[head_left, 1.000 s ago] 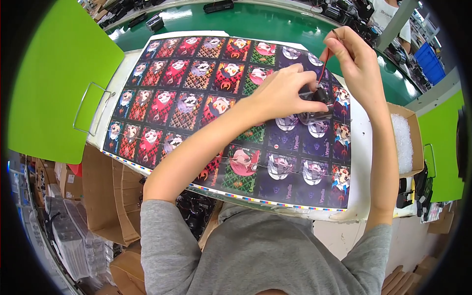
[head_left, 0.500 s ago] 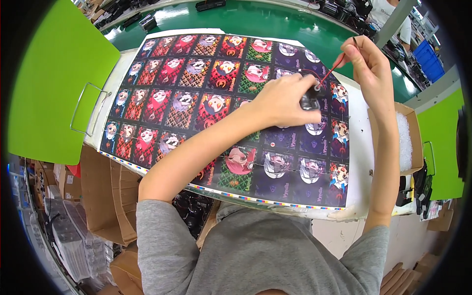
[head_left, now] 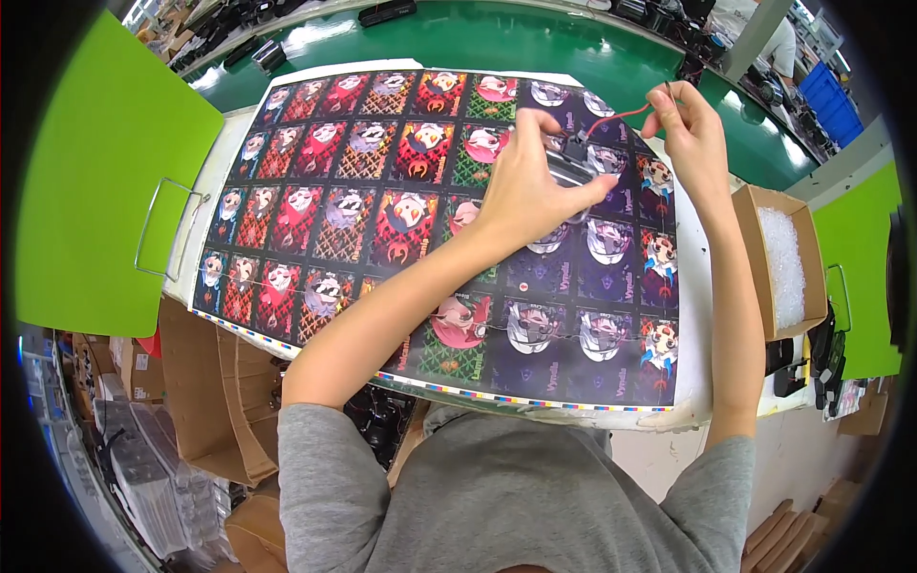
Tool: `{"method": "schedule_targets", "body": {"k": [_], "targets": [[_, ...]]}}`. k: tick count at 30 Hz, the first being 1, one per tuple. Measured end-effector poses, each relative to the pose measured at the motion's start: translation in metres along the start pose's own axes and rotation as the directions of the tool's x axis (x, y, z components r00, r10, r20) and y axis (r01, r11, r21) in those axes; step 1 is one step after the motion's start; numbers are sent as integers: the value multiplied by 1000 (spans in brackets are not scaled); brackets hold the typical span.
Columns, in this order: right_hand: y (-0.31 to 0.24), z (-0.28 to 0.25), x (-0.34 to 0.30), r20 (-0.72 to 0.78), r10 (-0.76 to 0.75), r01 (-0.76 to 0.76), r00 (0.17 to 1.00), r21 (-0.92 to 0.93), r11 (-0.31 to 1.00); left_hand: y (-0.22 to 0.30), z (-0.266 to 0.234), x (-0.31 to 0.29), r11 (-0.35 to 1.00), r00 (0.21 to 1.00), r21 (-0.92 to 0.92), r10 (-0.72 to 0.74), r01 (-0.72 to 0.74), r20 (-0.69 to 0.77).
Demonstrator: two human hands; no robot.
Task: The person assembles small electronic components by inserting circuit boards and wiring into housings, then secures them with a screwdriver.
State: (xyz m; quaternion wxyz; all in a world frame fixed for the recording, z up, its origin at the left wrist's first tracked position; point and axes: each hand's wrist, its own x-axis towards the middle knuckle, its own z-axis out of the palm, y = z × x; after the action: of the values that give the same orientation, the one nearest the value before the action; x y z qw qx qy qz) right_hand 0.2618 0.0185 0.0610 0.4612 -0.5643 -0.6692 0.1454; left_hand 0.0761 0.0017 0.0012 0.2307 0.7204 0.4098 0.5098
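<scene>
Over sheet (head_left: 344,210), left hand (head_left: 523,183) cupping device (head_left: 571,170); right hand (head_left: 686,119) raised, pinching wire (head_left: 621,116).

blue crate (head_left: 829,118), glossy green surface (head_left: 478,43), lime-green panel (head_left: 100,191) at left

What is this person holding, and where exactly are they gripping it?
The left hand grasps a dark device around its body; the right hand pinches the red wire toward the end away from the device.

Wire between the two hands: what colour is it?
The wire is red, clearest in the head view.
</scene>
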Motion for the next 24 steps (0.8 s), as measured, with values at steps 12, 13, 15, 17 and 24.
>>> {"method": "schedule_targets", "body": {"k": [12, 13, 15, 17, 24], "targets": [[-17, -6, -9, 468, 97, -246, 878, 269, 931, 0, -13, -1, 999, 990, -29, -12, 17, 143], [-18, -2, -12, 488, 10, -153, 873, 254, 955, 0, -11, -2, 999, 989, -32, -11, 16, 146], [-26, 3, -18, 522, -61, -38, 851, 176, 984, 1, -8, -4, 998, 998, -62, 35, -31, 57], [-31, 6, -22, 498, -63, -23, 865, 166, 986, 1, -9, -6, 998, 998, -36, 44, -42, 52], [-39, 13, -33, 374, -129, 104, 918, 86, 991, 6, -9, -7, 996, 999, -84, -11, 14, 37]]}}
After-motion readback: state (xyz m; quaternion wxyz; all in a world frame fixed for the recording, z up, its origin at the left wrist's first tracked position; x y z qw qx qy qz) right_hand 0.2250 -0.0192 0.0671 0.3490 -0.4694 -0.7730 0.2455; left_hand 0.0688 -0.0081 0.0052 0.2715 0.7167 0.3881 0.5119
